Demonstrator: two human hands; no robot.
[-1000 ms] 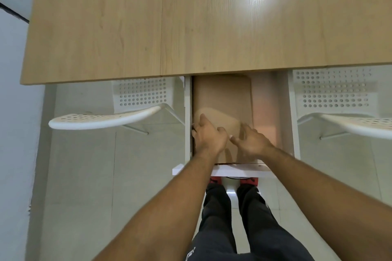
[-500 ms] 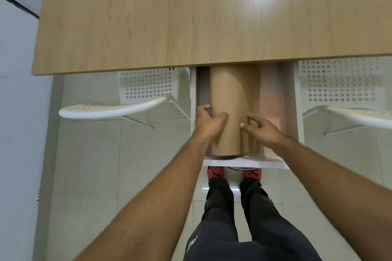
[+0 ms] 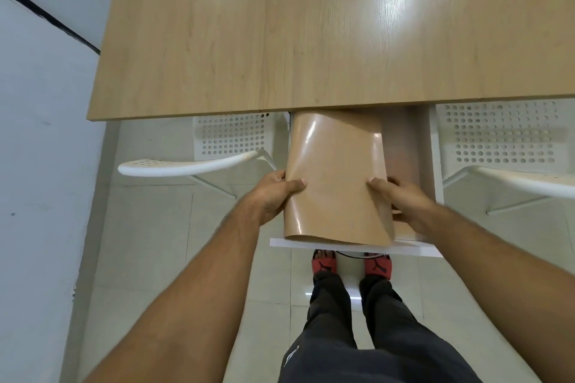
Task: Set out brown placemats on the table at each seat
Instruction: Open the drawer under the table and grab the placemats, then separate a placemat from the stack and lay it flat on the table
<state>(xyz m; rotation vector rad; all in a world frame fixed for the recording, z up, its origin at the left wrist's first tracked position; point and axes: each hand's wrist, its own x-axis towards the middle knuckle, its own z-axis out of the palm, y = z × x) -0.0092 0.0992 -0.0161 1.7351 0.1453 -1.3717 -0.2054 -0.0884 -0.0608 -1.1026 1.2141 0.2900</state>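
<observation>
Your left hand (image 3: 270, 196) is clamped on the left edge of the brown placemat (image 3: 334, 177): thumb on top, fingers wrapped under. Your right hand (image 3: 401, 199) pinches the right edge the same way, thumb over the glossy face, other fingers behind the sheet. Placemat is bowed upward between both hands, held above the open white drawer (image 3: 404, 249), its far end tucked under the near edge of the wooden table (image 3: 280, 25). More brown material lies in the drawer to the right of the mat. White perforated chair (image 3: 217, 146) just left of the drawer, another chair (image 3: 504, 146) right. Tabletop is bare, glare spot right of centre
</observation>
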